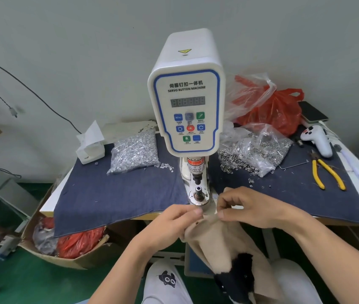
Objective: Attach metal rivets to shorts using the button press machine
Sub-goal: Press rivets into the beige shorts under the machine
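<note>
While pinching beige shorts (pixel 222 238) beside the press (pixel 186 95): left hand (pixel 174 222), right hand (pixel 251 207).

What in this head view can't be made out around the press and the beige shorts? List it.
- Head view: whether a rivet sits in the grip of the right hand; the fingers cover it.
- Lower die of the white servo button machine: too small to tell whether it is loaded.
- Green digital display: digits blurred.
- Beige fabric shorts: the frame's bottom edge cuts them off.

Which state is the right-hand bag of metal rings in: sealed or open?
Open: rings spill from the clear bag onto the blue cloth.
</note>
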Demonstrator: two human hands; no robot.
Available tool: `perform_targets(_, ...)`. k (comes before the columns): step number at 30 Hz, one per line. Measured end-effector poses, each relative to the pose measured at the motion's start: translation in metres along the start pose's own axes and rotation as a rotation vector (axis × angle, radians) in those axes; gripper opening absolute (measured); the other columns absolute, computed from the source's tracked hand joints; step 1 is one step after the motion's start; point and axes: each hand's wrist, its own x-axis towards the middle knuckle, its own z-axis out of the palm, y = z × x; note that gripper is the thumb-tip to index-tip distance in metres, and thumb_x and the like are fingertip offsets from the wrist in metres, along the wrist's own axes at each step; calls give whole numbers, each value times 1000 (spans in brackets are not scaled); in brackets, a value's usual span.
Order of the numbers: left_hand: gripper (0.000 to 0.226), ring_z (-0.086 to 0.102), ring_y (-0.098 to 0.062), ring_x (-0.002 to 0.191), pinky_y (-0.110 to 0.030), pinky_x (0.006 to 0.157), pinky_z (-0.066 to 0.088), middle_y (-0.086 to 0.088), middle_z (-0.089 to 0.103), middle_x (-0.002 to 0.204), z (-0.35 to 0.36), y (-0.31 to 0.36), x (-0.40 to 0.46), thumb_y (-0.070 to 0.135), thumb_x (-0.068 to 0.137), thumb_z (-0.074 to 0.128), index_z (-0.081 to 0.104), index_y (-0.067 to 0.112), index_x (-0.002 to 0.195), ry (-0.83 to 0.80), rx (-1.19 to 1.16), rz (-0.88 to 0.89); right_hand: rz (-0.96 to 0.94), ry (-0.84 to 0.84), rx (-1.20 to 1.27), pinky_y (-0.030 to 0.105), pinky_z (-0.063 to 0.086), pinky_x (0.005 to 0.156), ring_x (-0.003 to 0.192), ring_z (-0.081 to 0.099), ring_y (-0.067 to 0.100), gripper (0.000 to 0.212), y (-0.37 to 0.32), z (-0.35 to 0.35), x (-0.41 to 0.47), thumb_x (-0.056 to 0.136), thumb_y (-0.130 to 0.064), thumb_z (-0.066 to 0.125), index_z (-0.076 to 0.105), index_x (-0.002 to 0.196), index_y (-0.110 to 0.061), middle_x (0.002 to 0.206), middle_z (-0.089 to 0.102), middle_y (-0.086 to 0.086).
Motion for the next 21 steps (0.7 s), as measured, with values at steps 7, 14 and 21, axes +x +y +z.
perform_targets(7,21,56,-11,82,-26,83,43,8,62,84,-10,-9,13,26,108,57,66,15,93,-41,73,33,100,96,401,20,39,73,77,46,7,21,21,9,5,92,-28,59,61,85,-8,81,51,-3)
perform_targets(14,28,58,-15,78,-26,71,46,-6,64,85,-14,-27,24,41,97,68,70,13,93,123,-263,-47,115,177,403,13,32,57,64,40,5,22,37,17,24,104,-26,59,66,83,-20,72,51,-9)
perform_targets(21,46,32,-13,71,-32,65,28,-1,36,74,-17,-34,46,46,89,58,39,6,76,311,-226,-102,153,308,335,25,31,62,69,38,7,28,48,23,47,103,-27,59,61,79,-14,71,46,-9)
